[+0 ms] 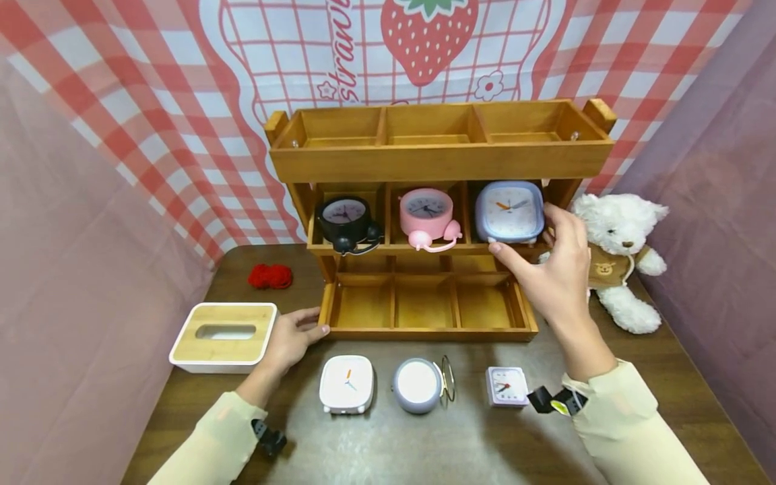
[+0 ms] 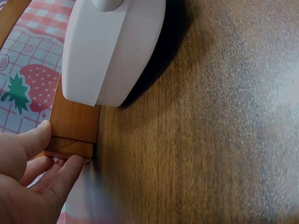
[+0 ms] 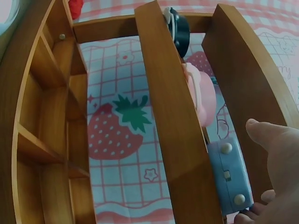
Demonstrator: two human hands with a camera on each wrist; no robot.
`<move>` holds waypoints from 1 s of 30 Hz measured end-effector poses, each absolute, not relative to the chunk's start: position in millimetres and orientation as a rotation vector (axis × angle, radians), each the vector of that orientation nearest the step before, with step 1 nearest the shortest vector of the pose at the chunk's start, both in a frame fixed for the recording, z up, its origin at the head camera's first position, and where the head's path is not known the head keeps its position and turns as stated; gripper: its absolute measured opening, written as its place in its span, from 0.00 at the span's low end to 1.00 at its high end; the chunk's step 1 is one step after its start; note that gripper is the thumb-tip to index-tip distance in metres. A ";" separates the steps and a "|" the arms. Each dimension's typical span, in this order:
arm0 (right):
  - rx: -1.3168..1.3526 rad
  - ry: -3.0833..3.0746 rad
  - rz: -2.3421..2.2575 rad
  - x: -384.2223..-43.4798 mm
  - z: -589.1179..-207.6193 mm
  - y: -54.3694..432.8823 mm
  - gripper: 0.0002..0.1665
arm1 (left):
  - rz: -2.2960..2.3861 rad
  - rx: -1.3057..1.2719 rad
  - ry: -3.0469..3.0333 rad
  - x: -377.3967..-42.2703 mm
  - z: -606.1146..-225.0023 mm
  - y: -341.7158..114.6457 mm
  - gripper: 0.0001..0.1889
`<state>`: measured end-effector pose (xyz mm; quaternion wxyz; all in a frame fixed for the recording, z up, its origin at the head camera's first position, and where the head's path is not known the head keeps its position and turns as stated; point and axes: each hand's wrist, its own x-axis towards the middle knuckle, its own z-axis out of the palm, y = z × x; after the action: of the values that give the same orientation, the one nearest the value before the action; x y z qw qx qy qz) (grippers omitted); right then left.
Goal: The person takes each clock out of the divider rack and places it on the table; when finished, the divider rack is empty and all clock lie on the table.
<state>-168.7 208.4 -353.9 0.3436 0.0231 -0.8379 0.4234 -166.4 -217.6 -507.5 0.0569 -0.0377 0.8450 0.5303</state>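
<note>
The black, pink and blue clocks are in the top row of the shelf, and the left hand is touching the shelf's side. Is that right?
Not quite: the black clock, pink clock and blue clock are in the middle row of the shelf, not the top one. The head view shows it. The left hand is touching the shelf's side, as you said.

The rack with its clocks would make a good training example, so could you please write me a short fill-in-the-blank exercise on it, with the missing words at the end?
1. On the rack, the clock directly left of the pink clock is ____.
2. The right hand is at the rack's ____ tier.
3. The left hand touches the rack's ____ tier.
4. As the person sees it, the bear sits to the ____ of the rack.

Missing words: black; middle; bottom; right.
</note>
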 end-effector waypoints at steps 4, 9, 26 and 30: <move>0.023 -2.158 1.199 -170.7 -353.1 201.1 0.55 | 1.606 -0.115 2.564 -166.9 -508.3 -217.9 0.28; 0.016 -2.123 1.209 -175.3 -356.3 195.0 0.58 | 1.600 -0.126 2.563 -166.2 -507.0 -218.0 0.28; -0.059 -2.124 1.110 -195.0 -364.7 182.9 0.64 | 1.614 -0.117 2.563 -168.7 -510.2 -217.5 0.27; -0.072 -2.116 1.102 -199.1 -364.0 181.6 0.64 | 1.613 -0.123 2.565 -168.6 -510.2 -217.2 0.27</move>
<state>-199.1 181.6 -364.0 0.3683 -0.0282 -0.8242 0.4293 -168.6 -217.2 -510.2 0.0548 -0.0406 0.8446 0.5310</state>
